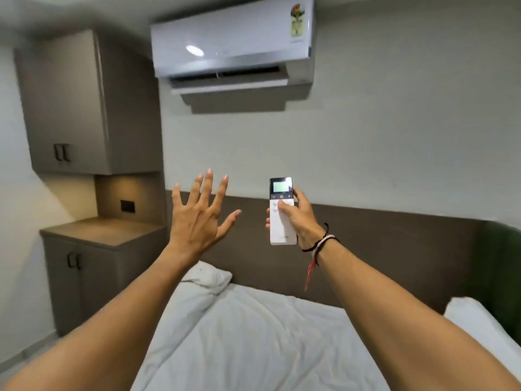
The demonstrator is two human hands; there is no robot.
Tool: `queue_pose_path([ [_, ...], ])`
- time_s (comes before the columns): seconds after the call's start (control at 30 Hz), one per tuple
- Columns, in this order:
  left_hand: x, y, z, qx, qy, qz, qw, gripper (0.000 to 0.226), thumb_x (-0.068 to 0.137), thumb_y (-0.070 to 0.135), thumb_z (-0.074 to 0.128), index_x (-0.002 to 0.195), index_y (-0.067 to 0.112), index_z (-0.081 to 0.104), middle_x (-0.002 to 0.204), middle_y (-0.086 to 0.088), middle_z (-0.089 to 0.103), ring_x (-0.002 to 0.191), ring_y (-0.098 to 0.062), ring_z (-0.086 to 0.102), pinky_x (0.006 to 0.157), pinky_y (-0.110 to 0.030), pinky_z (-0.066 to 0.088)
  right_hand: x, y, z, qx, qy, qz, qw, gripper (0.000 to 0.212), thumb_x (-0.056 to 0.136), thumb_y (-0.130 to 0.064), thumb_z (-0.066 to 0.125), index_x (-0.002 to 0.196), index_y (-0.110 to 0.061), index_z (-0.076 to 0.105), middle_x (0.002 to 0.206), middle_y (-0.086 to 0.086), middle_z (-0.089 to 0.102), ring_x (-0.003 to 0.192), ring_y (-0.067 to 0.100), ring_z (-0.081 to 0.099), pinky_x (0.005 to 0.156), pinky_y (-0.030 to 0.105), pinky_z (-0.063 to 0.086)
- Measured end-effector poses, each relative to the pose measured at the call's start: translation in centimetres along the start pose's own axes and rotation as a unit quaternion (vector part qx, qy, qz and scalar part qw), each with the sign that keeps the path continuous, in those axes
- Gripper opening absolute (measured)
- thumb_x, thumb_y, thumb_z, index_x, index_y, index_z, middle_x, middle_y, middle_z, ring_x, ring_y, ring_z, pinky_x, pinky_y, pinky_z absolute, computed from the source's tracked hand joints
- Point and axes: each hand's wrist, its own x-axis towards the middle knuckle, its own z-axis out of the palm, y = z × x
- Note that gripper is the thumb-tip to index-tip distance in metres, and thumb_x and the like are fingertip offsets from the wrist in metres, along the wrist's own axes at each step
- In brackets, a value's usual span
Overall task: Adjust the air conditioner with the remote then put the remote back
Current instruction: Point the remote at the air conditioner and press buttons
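A white air conditioner [231, 40] hangs high on the far wall with its louvre flap open. My right hand [300, 218] is raised in front of me and grips a slim white remote [281, 230] held upright, its small lit screen at the top and my thumb resting on its buttons. My left hand [198, 218] is held up to the left of the remote with fingers spread wide and nothing in it.
A bed with a white sheet [253, 342] and white pillows [207, 276] lies below my arms against a dark headboard [380, 249]. A grey bedside cabinet [104, 235] stands at the left, with a tall wall cupboard [84, 103] above it.
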Motion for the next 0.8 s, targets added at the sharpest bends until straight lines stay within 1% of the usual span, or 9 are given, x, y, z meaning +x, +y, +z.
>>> queue_pose_path([
  [0.07,0.2,-1.7,-0.7,0.005,0.000,-0.005,1.000,0.083,0.097,0.071,0.020,0.162,0.021,0.030,0.164,-0.021,0.036,0.147,-0.039,0.043,0.111,-0.071,0.030,0.2,-0.5,2.0,0.004,0.001,-0.005,1.000,0.049,0.096,0.000,0.049,0.141,-0.015,0.037,0.103,0.028,0.063,0.064,0.031,0.065,0.056,0.043,0.060],
  [0.17,0.5,-3.8,-1.3,0.008,0.005,-0.010,1.000,0.083,0.096,0.072,0.019,0.161,0.021,0.031,0.163,-0.021,0.038,0.146,-0.039,0.044,0.111,-0.071,0.031,0.5,-0.9,4.2,0.000,0.001,-0.014,1.000,0.049,0.095,-0.001,0.049,0.140,-0.016,0.039,0.107,0.032,0.064,0.063,0.032,0.065,0.053,0.039,0.060],
  [0.3,0.2,-5.9,-1.4,0.009,0.008,-0.018,1.000,0.083,0.096,0.071,0.022,0.160,0.020,0.035,0.162,-0.021,0.040,0.145,-0.040,0.046,0.110,-0.072,0.033,0.3,-0.9,6.2,-0.006,-0.002,-0.016,1.000,0.049,0.094,0.001,0.048,0.139,-0.017,0.040,0.103,0.028,0.064,0.059,0.032,0.064,0.049,0.036,0.059],
  [0.4,-0.3,-7.0,-1.4,0.006,0.007,-0.021,1.000,0.083,0.096,0.071,0.023,0.160,0.020,0.036,0.161,-0.021,0.041,0.144,-0.040,0.047,0.109,-0.072,0.033,0.1,-0.9,7.1,-0.013,-0.009,-0.018,1.000,0.048,0.095,-0.001,0.049,0.139,-0.017,0.040,0.100,0.025,0.065,0.058,0.031,0.064,0.049,0.036,0.059],
  [0.53,-0.6,-8.0,-1.5,0.001,0.008,-0.019,1.000,0.082,0.096,0.071,0.021,0.159,0.020,0.037,0.160,-0.021,0.042,0.143,-0.039,0.048,0.108,-0.072,0.035,0.0,-1.0,8.1,-0.008,-0.016,-0.021,1.000,0.048,0.097,-0.004,0.049,0.141,-0.019,0.037,0.090,0.018,0.067,0.054,0.027,0.066,0.049,0.035,0.060],
  [0.6,-0.6,-8.4,-1.4,0.001,0.008,-0.017,1.000,0.082,0.096,0.071,0.021,0.159,0.020,0.037,0.161,-0.021,0.042,0.143,-0.039,0.048,0.108,-0.072,0.036,0.1,-1.1,8.5,-0.011,-0.015,-0.024,1.000,0.049,0.097,-0.005,0.050,0.142,-0.018,0.037,0.091,0.016,0.067,0.055,0.027,0.066,0.049,0.035,0.060],
  [0.8,-0.4,-8.9,-1.4,-0.004,0.005,-0.009,1.000,0.083,0.096,0.071,0.022,0.158,0.019,0.039,0.159,-0.022,0.044,0.141,-0.041,0.050,0.108,-0.072,0.036,0.2,-1.1,9.3,-0.012,-0.008,-0.021,1.000,0.051,0.097,-0.006,0.052,0.144,-0.021,0.035,0.095,0.018,0.067,0.057,0.029,0.067,0.049,0.036,0.060],
])
